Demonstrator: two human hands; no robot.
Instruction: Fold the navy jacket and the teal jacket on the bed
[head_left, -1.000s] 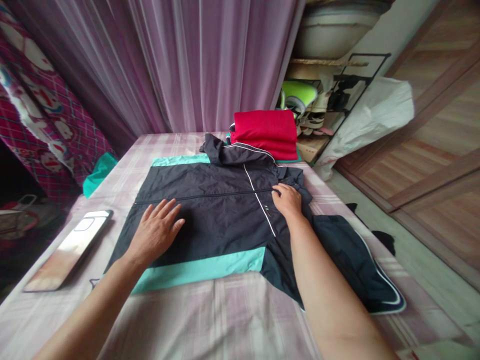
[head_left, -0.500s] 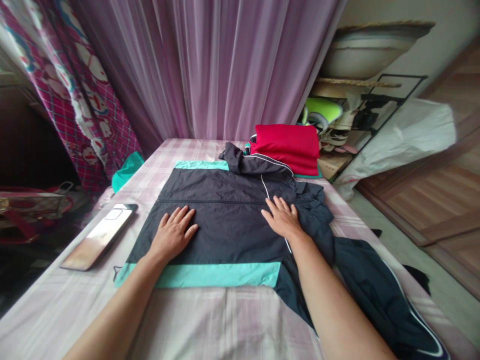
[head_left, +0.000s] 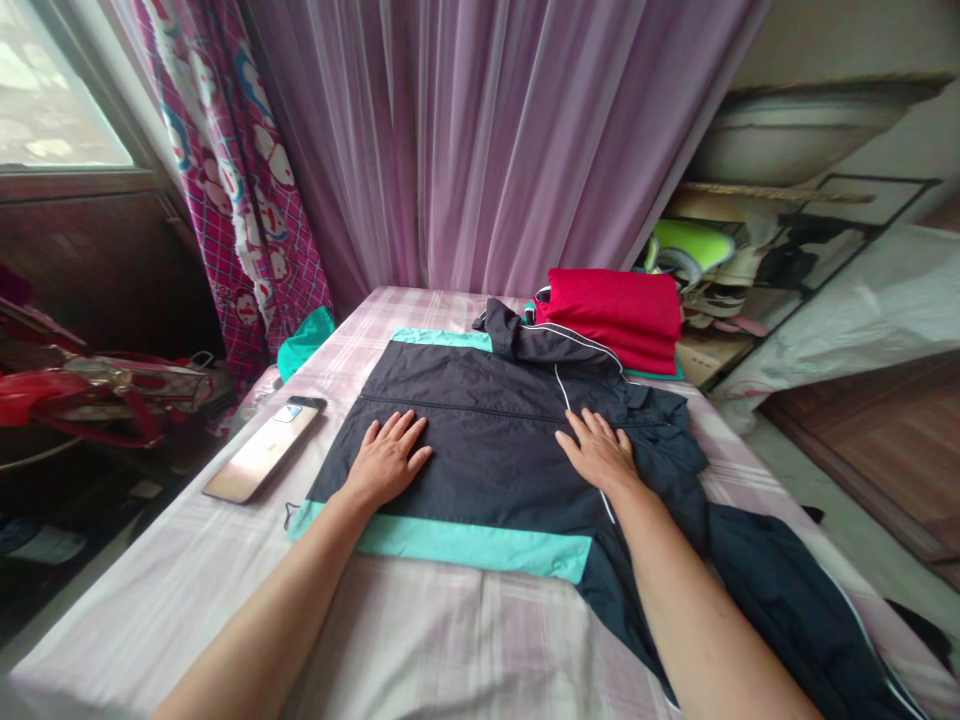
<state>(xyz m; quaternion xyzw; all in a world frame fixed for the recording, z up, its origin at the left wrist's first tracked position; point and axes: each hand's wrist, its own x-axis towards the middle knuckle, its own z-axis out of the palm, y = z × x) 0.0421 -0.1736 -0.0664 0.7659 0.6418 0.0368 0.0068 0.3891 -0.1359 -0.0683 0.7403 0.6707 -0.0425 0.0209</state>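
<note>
The dark jacket (head_left: 480, 470) lies spread out flat, front up, on the surface (head_left: 420, 630) with its checked cover, directly under both hands, its long axis running sideways across the person's view, hem toward the left and collar end toward the right. The zip (head_left: 480, 410) follows that axis, just beyond the left fingertips and level with the right ones. The left hand (head_left: 388, 458) rests palm down on the lower front, fingers extended and slightly parted, gripping nothing, and is the nearer of the two to the hem. The right hand (head_left: 598, 453) lies equally flat, fingers straight and a little spread, over the white stripe (head_left: 606, 505) on the chest, so it is the nearer to the collar end. A turquoise panel (head_left: 480, 548) edges the side closest to the person, partly beneath the left forearm. The near sleeve (head_left: 622, 605) slants away beneath the right forearm, which hides whether it joins the dark fabric (head_left: 787, 570) farther right. A phone (head_left: 262, 455) lies left of the hem, apart from it, while a red folded cloth (head_left: 615, 315) sits just behind the collar end
</note>
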